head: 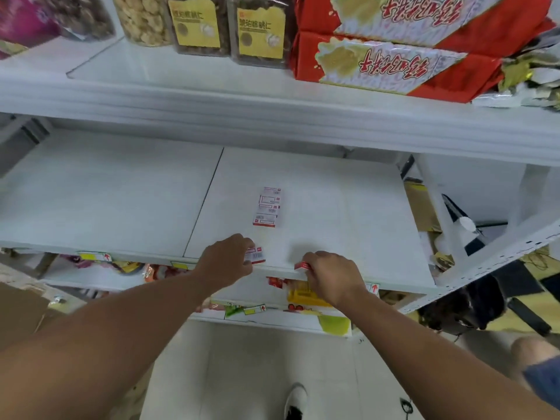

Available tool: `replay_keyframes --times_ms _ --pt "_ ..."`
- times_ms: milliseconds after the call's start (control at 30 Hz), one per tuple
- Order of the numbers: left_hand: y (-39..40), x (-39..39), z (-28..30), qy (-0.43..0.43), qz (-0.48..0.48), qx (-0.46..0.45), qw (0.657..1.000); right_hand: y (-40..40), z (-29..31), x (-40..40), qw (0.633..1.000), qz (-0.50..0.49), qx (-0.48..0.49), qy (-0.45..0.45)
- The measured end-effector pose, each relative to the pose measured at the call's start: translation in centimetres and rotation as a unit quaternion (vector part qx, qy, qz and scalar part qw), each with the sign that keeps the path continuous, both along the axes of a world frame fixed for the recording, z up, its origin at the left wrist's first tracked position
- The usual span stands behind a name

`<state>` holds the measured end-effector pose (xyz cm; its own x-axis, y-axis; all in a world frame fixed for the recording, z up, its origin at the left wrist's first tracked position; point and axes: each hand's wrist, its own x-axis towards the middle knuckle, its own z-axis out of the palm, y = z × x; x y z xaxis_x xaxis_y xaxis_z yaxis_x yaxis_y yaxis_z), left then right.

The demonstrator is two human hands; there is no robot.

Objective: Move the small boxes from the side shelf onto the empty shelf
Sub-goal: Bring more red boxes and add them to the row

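A short row of small white-and-red boxes (267,207) lies near the middle of the white middle shelf (333,213). My left hand (225,260) is at the shelf's front edge, fingers closed on a small white-and-red box (255,255). My right hand (328,275) is just to its right at the same edge, gripping another small red-and-white box (302,265) that is mostly hidden under my fingers. The two hands are apart, both well in front of the row.
The upper shelf (212,95) holds snack jars (198,24) and red packages (394,65). Lower shelves (272,319) with colourful packets sit below my hands. A cardboard box (422,207) and clutter fill the right side behind the shelf upright (439,207). My shoe (295,401) stands on the tiled floor.
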<state>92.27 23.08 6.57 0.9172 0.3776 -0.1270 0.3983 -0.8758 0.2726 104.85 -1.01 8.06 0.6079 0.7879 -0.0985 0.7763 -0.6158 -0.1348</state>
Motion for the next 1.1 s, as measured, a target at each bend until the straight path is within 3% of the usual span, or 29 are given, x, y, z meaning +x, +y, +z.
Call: replay_keyframes --times_ms 367,567,800,1100 --pt "2.7 7.5 -2.6 0.005 0.032 -0.020 0.999 2.7 -3.8 5.5 1.000 0.012 0.017 0.019" --pt "4.1 8.7 -5.9 -0.040 0.010 -0.044 0.998 3.6 -5.2 5.6 0.999 -0.032 0.014 0.018" --pt "4.6 4.6 -6.7 -0.106 0.010 -0.093 0.990 6.6 -5.9 3.2 0.999 -0.040 -0.004 0.004" --pt "7.5 -2.2 -7.8 -0.114 0.011 -0.143 0.983 13.6 -8.5 1.3 0.993 -0.034 0.035 -0.108"
